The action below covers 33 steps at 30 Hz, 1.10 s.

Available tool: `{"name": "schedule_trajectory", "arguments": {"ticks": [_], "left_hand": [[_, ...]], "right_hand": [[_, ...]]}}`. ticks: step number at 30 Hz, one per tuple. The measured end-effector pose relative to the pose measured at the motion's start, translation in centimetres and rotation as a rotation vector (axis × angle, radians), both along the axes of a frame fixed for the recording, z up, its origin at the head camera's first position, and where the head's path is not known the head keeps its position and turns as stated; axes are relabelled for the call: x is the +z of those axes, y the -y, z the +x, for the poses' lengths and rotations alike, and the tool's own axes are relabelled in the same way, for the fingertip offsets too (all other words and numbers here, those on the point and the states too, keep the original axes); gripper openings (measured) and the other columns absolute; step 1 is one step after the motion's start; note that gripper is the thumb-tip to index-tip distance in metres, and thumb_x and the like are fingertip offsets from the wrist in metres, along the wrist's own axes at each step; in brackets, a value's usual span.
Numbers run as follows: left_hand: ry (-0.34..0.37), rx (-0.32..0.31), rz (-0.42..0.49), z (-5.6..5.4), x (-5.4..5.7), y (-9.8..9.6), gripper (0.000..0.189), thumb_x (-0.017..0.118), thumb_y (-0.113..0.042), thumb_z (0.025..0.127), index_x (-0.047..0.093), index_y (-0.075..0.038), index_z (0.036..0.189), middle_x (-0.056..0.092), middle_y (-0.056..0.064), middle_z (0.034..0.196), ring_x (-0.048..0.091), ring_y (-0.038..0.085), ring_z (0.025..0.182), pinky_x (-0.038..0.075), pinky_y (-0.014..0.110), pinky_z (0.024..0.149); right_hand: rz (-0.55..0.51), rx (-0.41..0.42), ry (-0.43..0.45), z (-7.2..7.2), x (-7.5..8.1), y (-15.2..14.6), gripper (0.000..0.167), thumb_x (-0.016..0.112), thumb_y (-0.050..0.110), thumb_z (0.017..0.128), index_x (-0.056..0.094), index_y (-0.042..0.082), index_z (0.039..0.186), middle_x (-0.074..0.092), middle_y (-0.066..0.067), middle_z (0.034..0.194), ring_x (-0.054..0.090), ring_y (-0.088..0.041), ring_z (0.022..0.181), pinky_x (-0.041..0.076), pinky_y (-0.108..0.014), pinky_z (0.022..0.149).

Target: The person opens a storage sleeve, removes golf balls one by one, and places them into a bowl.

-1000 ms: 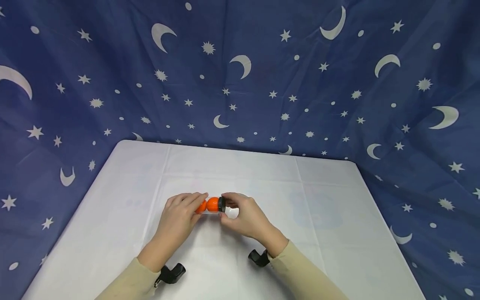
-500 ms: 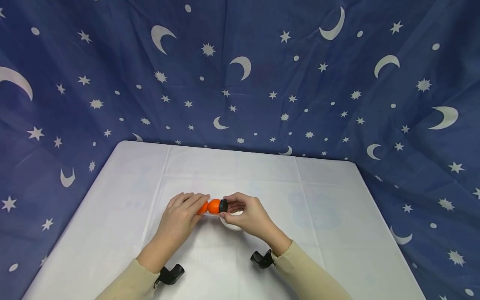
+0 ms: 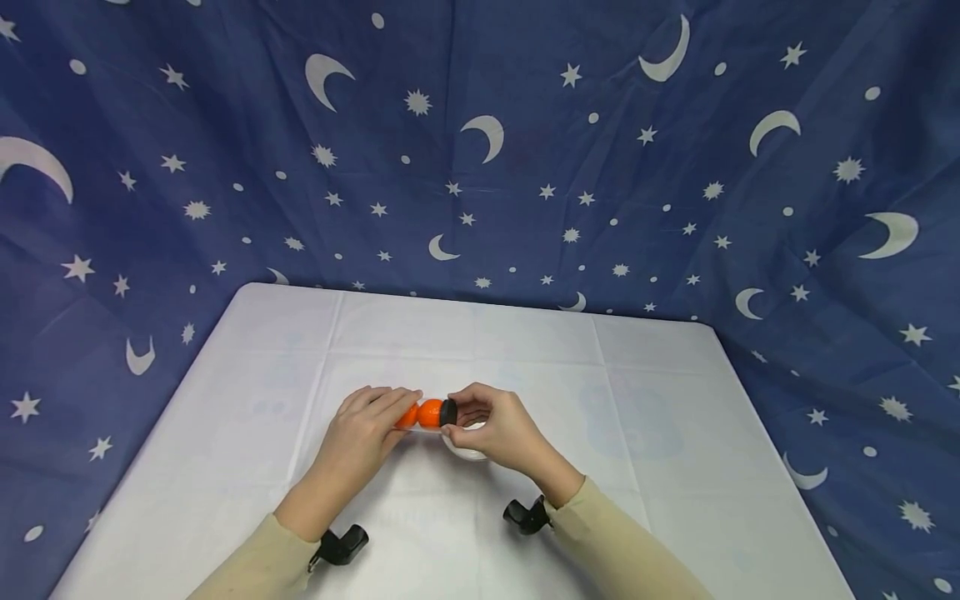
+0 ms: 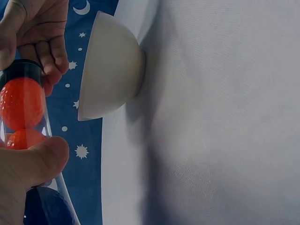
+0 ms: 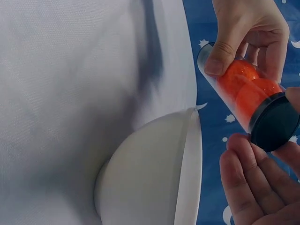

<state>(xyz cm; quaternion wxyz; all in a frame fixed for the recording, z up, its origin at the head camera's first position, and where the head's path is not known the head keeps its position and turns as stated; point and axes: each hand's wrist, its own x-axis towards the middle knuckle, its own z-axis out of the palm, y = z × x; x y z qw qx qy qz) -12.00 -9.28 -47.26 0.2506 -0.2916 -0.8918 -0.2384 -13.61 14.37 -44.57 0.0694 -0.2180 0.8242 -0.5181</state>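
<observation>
A clear tube (image 5: 227, 93) holds two bright orange dimpled balls (image 3: 431, 413), lined up one behind the other. My left hand (image 3: 363, 429) grips the tube around its body, thumb on the near side, partly hiding one ball. The tube's right end carries a black cap (image 5: 274, 123), seated on the tube. My right hand (image 3: 504, 429) pinches that cap between thumb and fingertips at its edge. Below the right hand a white bowl (image 4: 108, 68) stands upright on the table, its opening mostly hidden by the hand in the head view.
A white cloth covers the table (image 3: 562, 533), with fold lines across it. Behind and at the sides hangs a dark blue curtain (image 3: 525, 167) with moons and stars. A black wrist camera (image 3: 343, 546) sits under the left sleeve, another black camera (image 3: 525, 517) under the right.
The tube and my right hand have shifted slightly right, and more of the bowl shows beneath them. The left hand has barely moved and keeps its grip; the cap is still on.
</observation>
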Motion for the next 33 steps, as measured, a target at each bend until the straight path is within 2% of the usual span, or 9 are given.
{"name": "schedule_trajectory", "arguments": {"ticks": [7, 12, 15, 19, 22, 27, 30, 33], "left_hand": [[0.021, 0.011, -0.013, -0.2, -0.1, 0.1, 0.063, 0.089, -0.012, 0.066, 0.066, -0.016, 0.124, 0.067, 0.005, 0.117, 0.06, 0.029, 0.105, 0.043, 0.05, 0.096], [0.04, 0.009, -0.009, -0.2, 0.0, 0.1, 0.065, 0.089, -0.012, 0.066, 0.066, -0.016, 0.126, 0.067, 0.005, 0.119, 0.06, 0.029, 0.105, 0.042, 0.049, 0.096], [0.069, -0.001, -0.007, -0.2, 0.2, 0.1, 0.064, 0.088, -0.012, 0.067, 0.065, -0.016, 0.127, 0.066, 0.006, 0.12, 0.06, 0.028, 0.106, 0.041, 0.049, 0.097], [0.149, 0.001, 0.024, 0.1, 0.2, 0.4, 0.063, 0.087, -0.012, 0.069, 0.064, -0.016, 0.127, 0.066, 0.005, 0.12, 0.06, 0.027, 0.109, 0.042, 0.046, 0.098], [0.181, 0.001, 0.056, 0.2, 0.2, 0.6, 0.063, 0.087, -0.012, 0.07, 0.063, -0.015, 0.128, 0.066, 0.004, 0.121, 0.06, 0.026, 0.111, 0.042, 0.044, 0.099], [0.144, -0.006, 0.061, 0.1, 0.6, 0.7, 0.064, 0.087, -0.014, 0.07, 0.063, -0.015, 0.129, 0.065, 0.004, 0.122, 0.058, 0.026, 0.112, 0.04, 0.045, 0.1], [0.119, 0.004, 0.06, 0.0, 0.7, 0.8, 0.063, 0.087, -0.013, 0.069, 0.064, -0.014, 0.127, 0.066, 0.005, 0.121, 0.058, 0.027, 0.111, 0.039, 0.046, 0.101], [0.123, 0.01, 0.068, 0.0, 0.7, 1.0, 0.063, 0.087, -0.012, 0.069, 0.064, -0.013, 0.127, 0.065, 0.006, 0.121, 0.058, 0.027, 0.111, 0.038, 0.045, 0.101]], "right_hand": [[0.012, 0.012, 0.057, -0.2, 0.8, 0.2, 0.033, 0.078, 0.002, 0.077, 0.066, 0.001, 0.108, 0.068, -0.008, 0.099, 0.067, -0.019, 0.082, 0.055, -0.031, 0.077], [-0.015, 0.016, 0.073, -0.6, 0.4, -0.1, 0.034, 0.078, 0.002, 0.077, 0.066, 0.004, 0.109, 0.068, -0.006, 0.099, 0.066, -0.02, 0.082, 0.055, -0.03, 0.077], [-0.065, 0.023, 0.091, -0.7, -0.2, -0.4, 0.033, 0.078, 0.004, 0.078, 0.066, 0.006, 0.109, 0.068, -0.004, 0.098, 0.066, -0.019, 0.083, 0.055, -0.03, 0.076], [-0.179, 0.044, 0.153, -0.6, -0.8, -0.9, 0.032, 0.072, 0.001, 0.079, 0.066, 0.004, 0.11, 0.069, -0.008, 0.098, 0.068, -0.023, 0.085, 0.056, -0.033, 0.075], [-0.241, 0.058, 0.182, -0.5, -0.8, -1.2, 0.033, 0.071, 0.003, 0.08, 0.065, 0.004, 0.113, 0.07, -0.01, 0.098, 0.069, -0.026, 0.088, 0.056, -0.036, 0.075], [-0.281, 0.053, 0.174, -0.2, -0.1, -1.8, 0.036, 0.075, 0.008, 0.083, 0.061, 0.005, 0.116, 0.07, -0.012, 0.1, 0.068, -0.028, 0.09, 0.055, -0.037, 0.078], [-0.281, 0.041, 0.158, -0.1, 0.1, -2.1, 0.036, 0.075, 0.004, 0.083, 0.061, 0.004, 0.116, 0.067, -0.012, 0.105, 0.066, -0.029, 0.092, 0.054, -0.036, 0.081], [-0.267, 0.023, 0.139, -0.1, 0.2, -2.3, 0.038, 0.074, -0.001, 0.082, 0.062, 0.002, 0.117, 0.065, -0.012, 0.11, 0.064, -0.032, 0.095, 0.053, -0.036, 0.083]]}}
